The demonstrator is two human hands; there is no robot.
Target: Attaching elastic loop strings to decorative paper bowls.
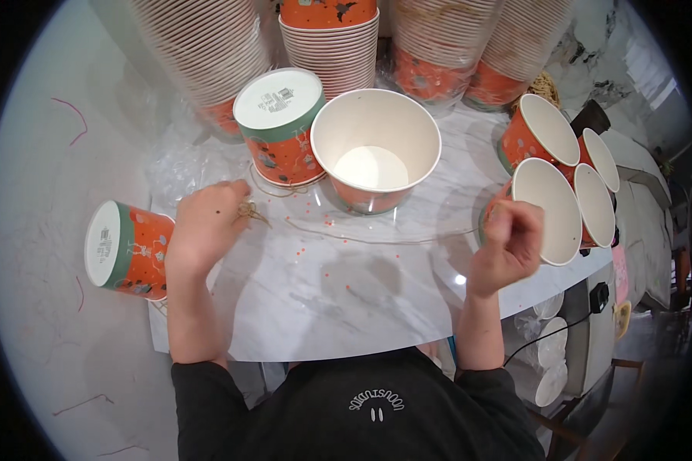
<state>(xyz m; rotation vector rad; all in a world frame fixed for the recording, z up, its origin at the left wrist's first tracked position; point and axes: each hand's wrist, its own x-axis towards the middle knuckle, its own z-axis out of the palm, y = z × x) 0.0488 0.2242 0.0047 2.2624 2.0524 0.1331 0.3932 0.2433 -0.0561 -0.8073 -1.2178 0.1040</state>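
Observation:
My right hand (509,244) is closed in a pinch on one end of a thin twine (377,240), which stretches leftward above the marble table. At the left, my left hand (211,223) curls around a small tangled bundle of twine (250,212). Between the hands and farther back, a large orange paper bucket (377,146) stands upright with its white inside showing. Against its left side is an upside-down orange bucket (281,127) with a green band, a loop of twine lying by its rim. Beside my left forearm, another bucket (131,250) appears upside down.
Tall stacks of nested paper buckets (331,46), some in clear plastic, line the back. Several open buckets (546,211) stand at the right edge. Small orange paper dots (328,223) are scattered on the marble table (323,323). Clear plastic wrap (181,169) lies at left.

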